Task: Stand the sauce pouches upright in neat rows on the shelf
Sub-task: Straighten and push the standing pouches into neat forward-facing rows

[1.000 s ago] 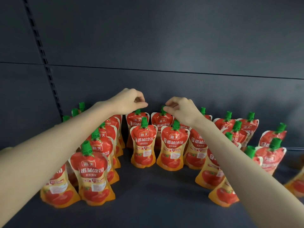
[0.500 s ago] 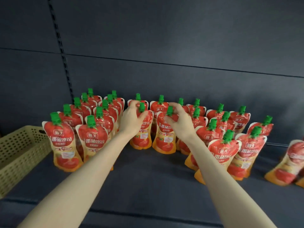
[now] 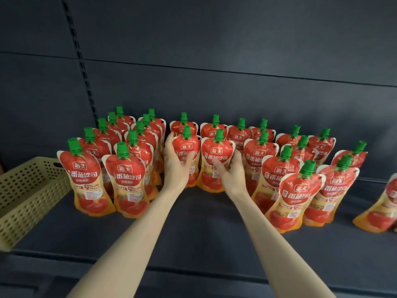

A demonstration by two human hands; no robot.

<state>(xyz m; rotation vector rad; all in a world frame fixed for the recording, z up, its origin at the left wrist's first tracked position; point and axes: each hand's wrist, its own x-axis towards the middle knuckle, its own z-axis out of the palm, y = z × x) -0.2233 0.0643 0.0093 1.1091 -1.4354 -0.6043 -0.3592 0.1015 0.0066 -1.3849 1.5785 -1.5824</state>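
Two middle pouches in my grip: left hand [image 3: 175, 166] clamped on one pouch [image 3: 187, 155], right hand [image 3: 231, 168] on its neighbour [image 3: 217, 162]. I'd slide both near, bases flat on the shelf [image 3: 193, 229], level with the front rows

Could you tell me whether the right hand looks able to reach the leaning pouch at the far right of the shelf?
Probably yes: the shelf in front is bare, though the right hand is occupied with a middle pouch; the leaning pouch stands apart.

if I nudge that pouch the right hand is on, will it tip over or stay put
Probably tips easily: the pouch under the right hand is tall, on a narrow base, with a cap up top. It looks soft-sided, so a push may dent it first. The neighbouring pouch close beside it might catch it.
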